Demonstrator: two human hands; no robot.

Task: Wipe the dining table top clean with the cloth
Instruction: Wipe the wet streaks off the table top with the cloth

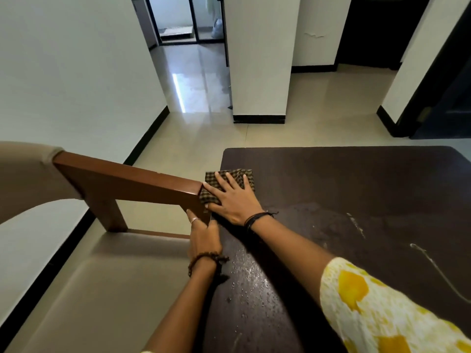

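Right grip (pixel 233 200) lies spread flat on the cloth (pixel 229 182) at the bench (pixel 356 189) edge, chair (pixel 132 184) abutting; left grip (pixel 204 235) curls on that edge.

White walls (pixel 76 72) with black skirting stood over glossy beige floor tiles (pixel 198 80); a wooden-armed chair (pixel 127 182) sat left.

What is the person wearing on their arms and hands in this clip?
The left hand has a silver ring on one finger and a dark beaded bracelet at the wrist; that forearm is bare. The right hand has thin black cords round its wrist. Further up the right arm is a white sleeve with yellow patches.
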